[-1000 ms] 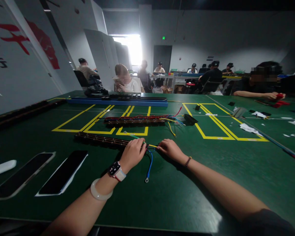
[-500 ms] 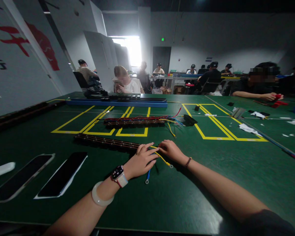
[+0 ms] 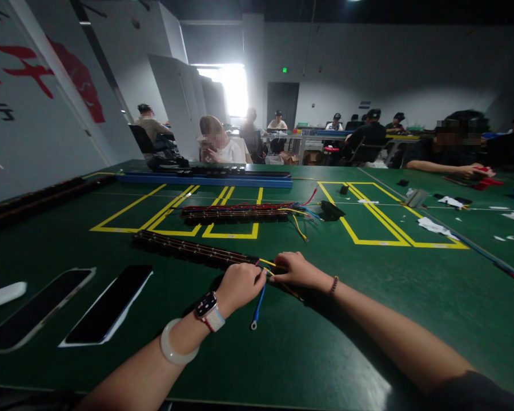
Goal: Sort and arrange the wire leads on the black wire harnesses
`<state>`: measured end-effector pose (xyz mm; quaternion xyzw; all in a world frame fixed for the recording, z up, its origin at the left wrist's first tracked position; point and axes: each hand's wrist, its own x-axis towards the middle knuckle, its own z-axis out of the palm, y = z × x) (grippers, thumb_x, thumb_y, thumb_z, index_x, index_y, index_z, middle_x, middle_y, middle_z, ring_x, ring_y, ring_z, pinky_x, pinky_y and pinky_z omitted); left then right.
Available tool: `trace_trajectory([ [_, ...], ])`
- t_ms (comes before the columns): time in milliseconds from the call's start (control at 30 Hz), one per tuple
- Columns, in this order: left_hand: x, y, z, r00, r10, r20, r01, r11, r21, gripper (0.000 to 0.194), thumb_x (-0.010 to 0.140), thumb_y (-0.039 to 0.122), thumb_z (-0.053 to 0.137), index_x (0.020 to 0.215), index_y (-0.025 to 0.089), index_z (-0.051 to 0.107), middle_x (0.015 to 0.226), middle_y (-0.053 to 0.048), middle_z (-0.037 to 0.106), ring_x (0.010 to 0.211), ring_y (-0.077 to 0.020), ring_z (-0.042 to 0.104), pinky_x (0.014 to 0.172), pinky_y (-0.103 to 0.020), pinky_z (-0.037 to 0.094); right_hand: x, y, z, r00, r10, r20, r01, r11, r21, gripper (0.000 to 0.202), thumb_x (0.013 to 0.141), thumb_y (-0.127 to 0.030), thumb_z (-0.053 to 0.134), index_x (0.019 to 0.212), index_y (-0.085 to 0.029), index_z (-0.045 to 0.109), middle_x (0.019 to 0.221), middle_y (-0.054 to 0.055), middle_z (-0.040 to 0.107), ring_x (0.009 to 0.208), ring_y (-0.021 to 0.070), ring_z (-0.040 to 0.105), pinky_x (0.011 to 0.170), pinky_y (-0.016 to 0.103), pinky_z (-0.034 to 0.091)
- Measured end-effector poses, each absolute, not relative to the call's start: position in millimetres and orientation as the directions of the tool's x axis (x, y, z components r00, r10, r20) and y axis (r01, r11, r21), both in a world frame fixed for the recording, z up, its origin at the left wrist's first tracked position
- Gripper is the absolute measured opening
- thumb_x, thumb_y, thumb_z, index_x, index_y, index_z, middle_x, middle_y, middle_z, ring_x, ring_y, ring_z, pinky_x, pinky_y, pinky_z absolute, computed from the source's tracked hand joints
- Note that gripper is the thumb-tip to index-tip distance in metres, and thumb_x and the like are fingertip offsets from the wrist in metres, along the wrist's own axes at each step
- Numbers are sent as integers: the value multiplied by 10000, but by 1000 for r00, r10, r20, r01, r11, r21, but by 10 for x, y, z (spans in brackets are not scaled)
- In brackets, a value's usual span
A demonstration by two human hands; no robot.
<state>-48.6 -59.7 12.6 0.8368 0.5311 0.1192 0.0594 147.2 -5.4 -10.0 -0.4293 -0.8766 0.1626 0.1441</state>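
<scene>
1. The dark strip [image 3: 197,248] lies on the green table [image 3: 334,365], beyond the left hand [image 3: 242,288] and off to the left of the right hand [image 3: 302,271].

2. Its long axis runs mostly sideways, the left end farther from the person and the right end angled in toward them. Wires come out at that right end, so it is the end that points at the hands.

3. The left hand is the nearer of the two to the strip: it sits just on the near side of the right end, overlapping its edge in this view (whether the palm actually touches it, I cannot tell).

4. The left fingertips are drawn together on the wires just past the strip's end; which strand they pinch is hidden.

5. The right hand sits beyond the end, roughly in line with the axis, its fingers curled around a yellow wire [image 3: 267,262] that leads out of the strip. The two sets of fingertips almost meet.

6. A blue wire [image 3: 261,298] hangs out from between the hands toward the person and ends in a ring terminal [image 3: 253,325] on the table, apart from both hands.

7. Farther back, a second wired bundle [image 3: 240,213] lies more nearly straight across, well apart from either hand.
</scene>
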Motion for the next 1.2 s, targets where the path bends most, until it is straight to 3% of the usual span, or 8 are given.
trace_trajectory([
  [133, -449, -639, 148, 328, 941, 86, 881, -338, 330, 453, 920, 403, 309, 751, 155, 648, 747, -101, 668, 683, -190, 609, 634, -291, 378, 1410, -89, -79, -589, 804, 87, 706, 564, -429, 167, 779, -328, 664, 816, -167, 641, 810, 32, 648, 730, 144, 569, 654, 237, 369],
  [267, -425, -630, 130, 282, 957, -72, 746, -172, 643, 356, 887, 425, 371, 794, 157, 586, 763, -67, 653, 557, -136, 562, 540, -253, 363, 1373, -99, -13, -551, 827, 112, 733, 543, -409, 89, 817, -243, 612, 819, -170, 662, 805, 45, 660, 704, 138, 578, 600, 218, 375],
  [367, -404, -612, 63, 361, 893, -268, 514, 50, 856, 309, 888, 440, 369, 904, 160, 499, 663, -12, 605, 423, -92, 470, 455, -218, 320, 1337, -150, 64, -535, 835, 126, 782, 546, -300, 107, 847, -226, 579, 827, -180, 673, 822, 51, 653, 726, 146, 592, 612, 222, 381],
  [467, -363, -622, -5, 444, 823, -353, 275, 250, 928, 246, 910, 397, 364, 958, 167, 434, 536, 41, 523, 450, -97, 486, 465, -194, 309, 1277, -250, 120, -550, 827, 116, 821, 561, -109, 155, 878, -218, 535, 835, -173, 678, 848, 81, 637, 711, 161, 600, 626, 246, 388],
  [567, -313, -640, -59, 468, 825, -317, -8, 362, 932, 194, 934, 339, 346, 946, 165, 430, 602, 24, 543, 544, -96, 526, 525, -203, 350, 1198, -364, 126, -616, 783, 88, 787, 616, 32, 142, 865, -176, 539, 890, -140, 674, 885, 121, 628, 765, 193, 604, 682, 278, 403],
  [700, -260, -637, -119, 445, 846, -294, -232, 426, 875, 208, 942, 307, 348, 907, 149, 480, 680, 2, 555, 577, -96, 509, 608, -242, 400, 1121, -479, 100, -662, 748, 56, 750, 658, 69, 181, 867, -145, 509, 962, -105, 658, 915, 135, 624, 820, 215, 592, 718, 304, 413],
  [1033, -235, -608, -172, 419, 849, -321, -380, 485, 788, 190, 892, 310, 499, 930, 132, 554, 795, -37, 619, 622, -99, 533, 591, -227, 395, 1167, -689, 210, -690, 716, 107, 722, 691, 28, 284, 888, -220, 454, 1076, -65, 600, 1005, 187, 562, 917, 255, 514, 785, 374, 414],
  [1200, -275, -575, -224, 348, 867, -357, -385, 479, 789, 190, 826, 309, 603, 786, 130, 552, 706, -13, 584, 605, -92, 521, 570, -213, 382, 1174, -804, 453, -788, 611, 78, 594, 787, -168, 244, 912, -223, 438, 917, -139, 666, 932, 108, 582, 864, 187, 518, 773, 316, 393],
])
